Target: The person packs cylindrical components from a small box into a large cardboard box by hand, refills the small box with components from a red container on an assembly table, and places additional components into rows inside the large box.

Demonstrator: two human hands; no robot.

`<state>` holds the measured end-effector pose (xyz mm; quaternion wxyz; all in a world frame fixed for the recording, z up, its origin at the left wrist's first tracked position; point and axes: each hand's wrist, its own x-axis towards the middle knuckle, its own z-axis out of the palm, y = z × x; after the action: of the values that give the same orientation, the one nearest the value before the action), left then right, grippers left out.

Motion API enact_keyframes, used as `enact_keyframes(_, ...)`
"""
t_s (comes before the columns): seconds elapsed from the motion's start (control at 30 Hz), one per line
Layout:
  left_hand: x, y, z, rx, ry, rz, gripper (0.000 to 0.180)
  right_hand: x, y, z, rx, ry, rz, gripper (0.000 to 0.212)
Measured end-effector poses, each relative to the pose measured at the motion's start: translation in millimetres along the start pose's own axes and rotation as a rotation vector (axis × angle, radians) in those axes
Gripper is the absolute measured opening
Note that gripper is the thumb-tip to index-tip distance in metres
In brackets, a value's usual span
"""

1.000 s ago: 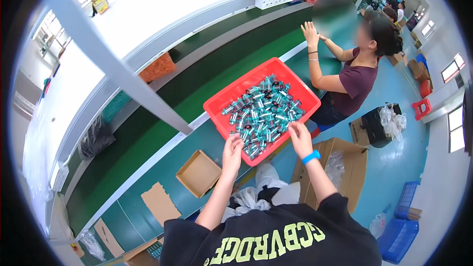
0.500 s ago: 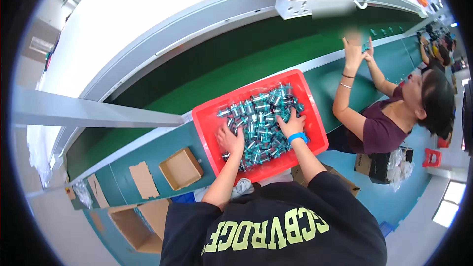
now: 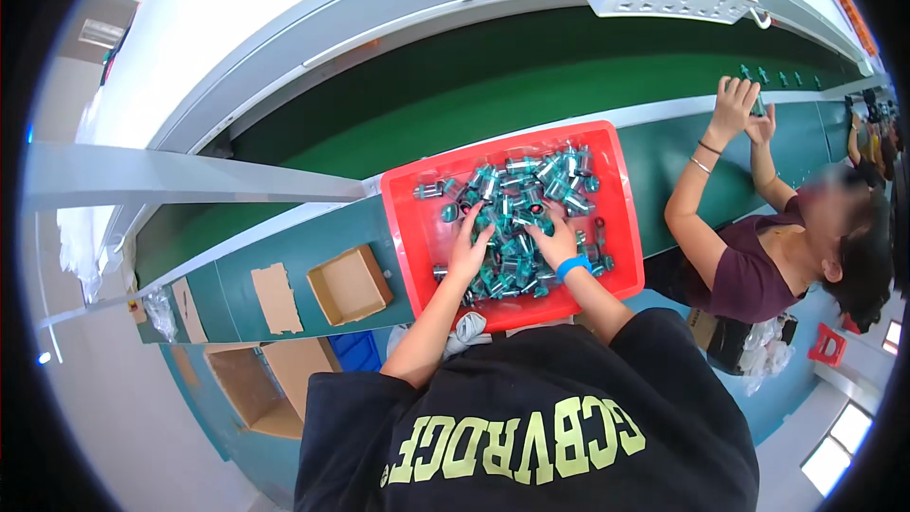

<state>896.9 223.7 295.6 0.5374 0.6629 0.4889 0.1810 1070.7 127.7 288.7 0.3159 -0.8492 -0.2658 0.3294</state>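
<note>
Pointing every way, teal parts, long axes crossed, 2 hands among them (grip unclear)

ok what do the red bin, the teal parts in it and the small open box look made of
Red bin: likely moulded plastic, smooth with a slight sheen, rounded corners.
Teal parts: probably plastic, glossy, with clear sections catching highlights; some metal is possible.
Small open box: apparently cardboard, matte, with plain brown, thin folded walls.

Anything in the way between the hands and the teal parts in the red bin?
Nothing visible: the left hand and right hand are both inside the open-topped red bin, right at the teal parts.
</note>
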Motion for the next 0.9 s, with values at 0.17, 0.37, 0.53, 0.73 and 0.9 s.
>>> enact_keyframes(0.17,-1,18,-17,-0.534,-0.044,-0.42,0.05,-1,-10,1,0.332,-0.17,0.101,0.057)
enact_keyframes(0.37,-13,-12,10,-0.328,0.141,-0.021,0.043,-13,-15,42,0.194,-0.143,0.029,0.055)
enact_keyframes(0.53,-20,3,8,-0.719,0.266,-0.258,0.04,-33,-49,46,0.383,-0.173,0.106,0.04)
enact_keyframes(0.73,-20,12,6,-0.819,0.57,-0.218,0.035,-56,-70,74,0.333,0.12,-0.139,0.028)
enact_keyframes(0.9,-40,48,-18,-0.929,0.526,-0.234,0.035,-81,-102,60,0.377,0.121,-0.197,0.025)
